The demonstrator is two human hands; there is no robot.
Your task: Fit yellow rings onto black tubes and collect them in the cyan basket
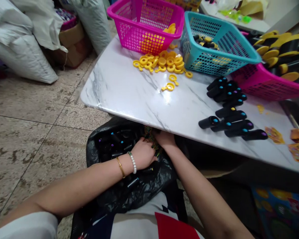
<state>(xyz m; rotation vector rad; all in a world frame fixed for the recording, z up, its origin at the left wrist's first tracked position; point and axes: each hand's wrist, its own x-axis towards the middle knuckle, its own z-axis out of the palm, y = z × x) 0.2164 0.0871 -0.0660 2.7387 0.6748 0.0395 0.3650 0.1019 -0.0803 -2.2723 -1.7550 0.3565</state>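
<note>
My left hand reaches into a black plastic bag below the table edge. Its fingers are curled and partly hidden, closed at a green-and-yellow patterned piece; what they hold is unclear. My right hand is on the other side of that piece, with its fingers hidden under the table edge. Inside the bag lie many black tubes with small blue, purple or yellow ends.
On the marble-patterned table lie yellow ring caps and black tubes. Behind them stand a pink basket, a blue basket and another pink basket of black-and-yellow pieces. White sacks stand on the floor.
</note>
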